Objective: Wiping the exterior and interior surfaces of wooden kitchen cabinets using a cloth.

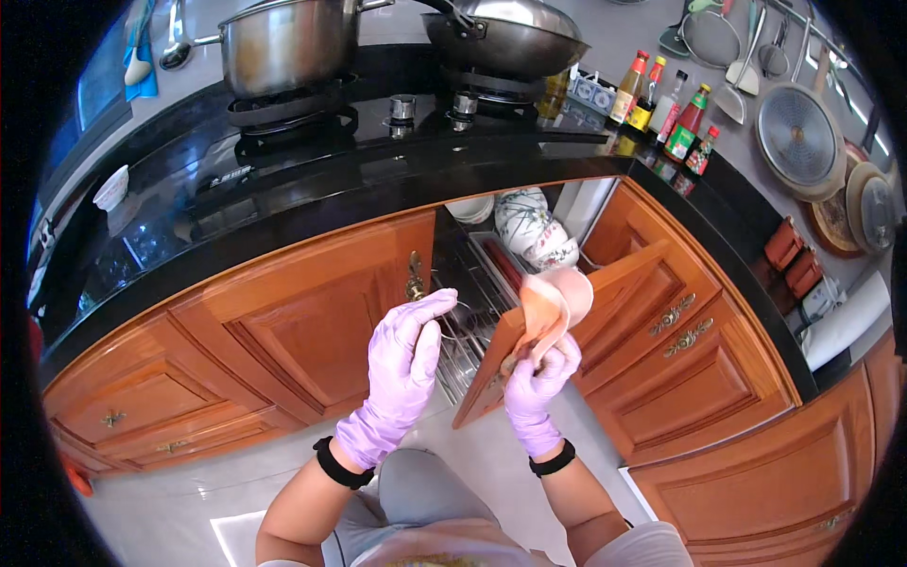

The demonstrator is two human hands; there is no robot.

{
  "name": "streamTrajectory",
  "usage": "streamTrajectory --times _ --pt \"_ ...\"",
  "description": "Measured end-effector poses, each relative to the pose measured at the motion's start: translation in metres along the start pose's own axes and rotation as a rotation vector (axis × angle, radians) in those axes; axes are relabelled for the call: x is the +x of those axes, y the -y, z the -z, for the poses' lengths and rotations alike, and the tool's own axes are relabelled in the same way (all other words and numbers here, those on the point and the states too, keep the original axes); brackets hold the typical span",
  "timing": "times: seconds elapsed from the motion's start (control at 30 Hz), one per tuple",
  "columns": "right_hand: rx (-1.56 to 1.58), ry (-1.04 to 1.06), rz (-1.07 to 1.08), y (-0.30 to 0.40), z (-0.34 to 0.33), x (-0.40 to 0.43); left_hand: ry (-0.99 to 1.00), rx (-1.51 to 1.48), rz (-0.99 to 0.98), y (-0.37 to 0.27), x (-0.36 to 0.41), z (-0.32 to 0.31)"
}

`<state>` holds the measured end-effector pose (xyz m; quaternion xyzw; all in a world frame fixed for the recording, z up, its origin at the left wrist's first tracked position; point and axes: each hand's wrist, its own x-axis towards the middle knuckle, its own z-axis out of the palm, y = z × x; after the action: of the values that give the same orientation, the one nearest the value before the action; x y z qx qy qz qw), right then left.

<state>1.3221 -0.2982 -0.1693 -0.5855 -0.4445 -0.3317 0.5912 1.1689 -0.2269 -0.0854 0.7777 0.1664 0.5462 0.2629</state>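
Observation:
My left hand [404, 354], in a lavender glove, is raised in front of the gap of the open cabinet. Its fingers are extended with the thumb a little apart, and I see nothing clearly held. A thin pale curved line shows by its fingertips; what it belongs to I cannot tell. My right hand [542, 379], gloved alike, grips a folded orange-and-pink cloth [549, 308] by its lower end. The cloth stands up in front of the open wooden cabinet door [492, 375]. Behind it, patterned bowls [523, 220] are stacked inside, beside a pull-out wire rack [460, 368].
A steel pot [290, 49] and a lidded wok [506, 42] sit on the black gas stove. Several sauce bottles [684, 124] line the right counter. Another wooden door [631, 305] stands ajar at right. A small white bowl [112, 188] rests on the left counter [170, 205].

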Motion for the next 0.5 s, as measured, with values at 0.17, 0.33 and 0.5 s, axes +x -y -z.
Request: streamTrajectory --times 0.17,0.33,0.5 --pt "0.024 0.043 -0.174 -0.016 0.0 -0.043 0.046 0.038 -0.046 0.0 -0.004 0.006" --pt "0.154 0.075 -0.524 -0.025 0.006 -0.046 0.036 0.038 -0.04 0.0 -0.012 0.015" --pt "0.254 0.07 -0.626 -0.032 0.013 -0.039 -0.018 0.039 -0.033 0.004 -0.023 0.024"
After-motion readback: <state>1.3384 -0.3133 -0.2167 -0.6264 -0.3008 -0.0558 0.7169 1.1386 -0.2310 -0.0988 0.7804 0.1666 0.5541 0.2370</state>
